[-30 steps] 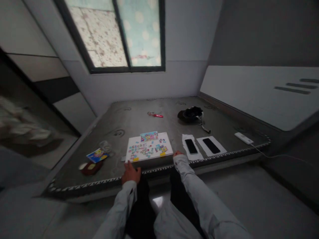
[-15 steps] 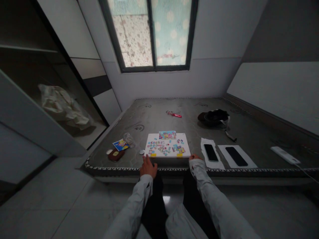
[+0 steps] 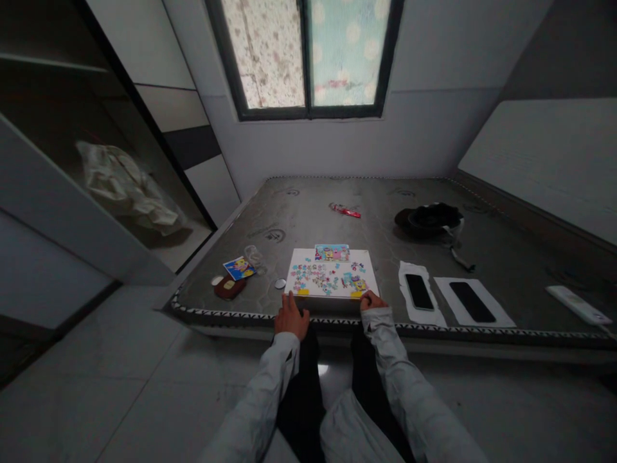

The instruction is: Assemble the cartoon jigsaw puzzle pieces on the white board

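Note:
A white box [image 3: 294, 256] stands at the front of the mattress, with loose jigsaw pieces [image 3: 308, 275] spread over its top. At the right of the top is a partly joined cartoon section [image 3: 355, 281]; a small cartoon picture card [image 3: 332, 253] lies at the back edge. My left hand [image 3: 292, 318] rests at the box's front left corner, fingers stretched out and thumb apart, holding nothing. At the front right corner, the fingers of my right hand [image 3: 373, 301] are curled together; whatever they may hold is hidden.
Left of the box are a brown pouch [image 3: 228, 288], a cartoon picture [image 3: 240, 267] and a round lid [image 3: 280, 283]. To the right lie two phones [image 3: 419, 292] [image 3: 472, 301] on white sheets, a cap [image 3: 429, 220] and a power strip [image 3: 578, 304]. A red item [image 3: 346, 210] lies behind.
The view has tipped downward and shifted a little. My right hand has slid slightly inward along the box's front edge. My left hand stays at its corner.

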The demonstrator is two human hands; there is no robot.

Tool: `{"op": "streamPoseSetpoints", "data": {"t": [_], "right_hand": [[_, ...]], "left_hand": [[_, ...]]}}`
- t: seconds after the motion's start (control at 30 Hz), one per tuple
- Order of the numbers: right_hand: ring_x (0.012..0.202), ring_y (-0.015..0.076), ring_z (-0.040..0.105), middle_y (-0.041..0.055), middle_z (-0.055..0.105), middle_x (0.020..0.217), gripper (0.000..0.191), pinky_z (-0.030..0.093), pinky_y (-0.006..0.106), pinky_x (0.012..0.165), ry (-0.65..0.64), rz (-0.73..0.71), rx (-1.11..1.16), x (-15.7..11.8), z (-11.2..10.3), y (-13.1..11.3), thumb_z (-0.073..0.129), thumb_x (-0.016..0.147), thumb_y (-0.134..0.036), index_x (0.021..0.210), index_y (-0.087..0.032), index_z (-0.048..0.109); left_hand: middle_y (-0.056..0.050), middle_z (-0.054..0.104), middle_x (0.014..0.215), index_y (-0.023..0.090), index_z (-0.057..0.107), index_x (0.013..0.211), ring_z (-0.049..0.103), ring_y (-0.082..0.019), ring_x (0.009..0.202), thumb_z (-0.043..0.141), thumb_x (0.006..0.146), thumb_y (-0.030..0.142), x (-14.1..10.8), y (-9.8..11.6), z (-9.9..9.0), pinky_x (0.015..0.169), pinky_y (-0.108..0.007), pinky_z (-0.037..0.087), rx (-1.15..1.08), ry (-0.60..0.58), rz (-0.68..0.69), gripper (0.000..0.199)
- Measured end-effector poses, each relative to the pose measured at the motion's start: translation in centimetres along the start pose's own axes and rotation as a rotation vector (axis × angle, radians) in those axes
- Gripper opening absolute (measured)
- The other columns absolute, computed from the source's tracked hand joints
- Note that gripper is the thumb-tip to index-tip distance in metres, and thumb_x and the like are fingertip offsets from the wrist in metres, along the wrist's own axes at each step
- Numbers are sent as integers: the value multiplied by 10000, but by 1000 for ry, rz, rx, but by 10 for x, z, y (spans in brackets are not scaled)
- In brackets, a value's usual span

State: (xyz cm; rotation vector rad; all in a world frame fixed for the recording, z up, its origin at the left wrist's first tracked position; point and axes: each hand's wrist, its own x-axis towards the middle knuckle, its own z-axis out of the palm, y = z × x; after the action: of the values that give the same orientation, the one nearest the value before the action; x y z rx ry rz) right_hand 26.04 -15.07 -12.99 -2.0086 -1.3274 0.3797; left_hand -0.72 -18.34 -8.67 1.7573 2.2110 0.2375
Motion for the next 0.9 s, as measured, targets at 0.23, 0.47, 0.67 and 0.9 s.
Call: {"op": "streamPoseSetpoints", "data": {"t": [0.23,0.47,0.67,0.9], "right_hand": [[725,213,601,61,712,754,264,409,306,714,102,133,60,4,-2,5,489,804,-228,811,-217,752],[721,214,589,62,723,782,286,406,315,697,157,128,75,8,9,7,496,812,-289,860,-212,767],[784,223,605,83,776,946,333,471,357,802,344,-39,120,31,14,8,546,825,-320,1000,-198,802],[931,266,648,94,810,1054,391,462,424,950,323,-130,80,49,28,12,555,898,-352,1135,-232,843]], "left_hand": [[-245,345,1785,87,341,1724,592,-397,1449,516,1021,333,2,-10,0,1178,-524,499,-30,45,15,765],[-261,427,1705,110,392,1699,601,-382,1436,556,1005,312,10,-14,8,1159,-498,509,-75,90,14,741],[-251,494,1602,123,452,1656,608,-360,1399,596,973,286,17,-16,18,1153,-498,519,-145,205,47,717],[-247,506,1561,110,471,1627,628,-354,1345,612,958,259,23,-18,23,1148,-501,531,-161,284,40,699]]}}
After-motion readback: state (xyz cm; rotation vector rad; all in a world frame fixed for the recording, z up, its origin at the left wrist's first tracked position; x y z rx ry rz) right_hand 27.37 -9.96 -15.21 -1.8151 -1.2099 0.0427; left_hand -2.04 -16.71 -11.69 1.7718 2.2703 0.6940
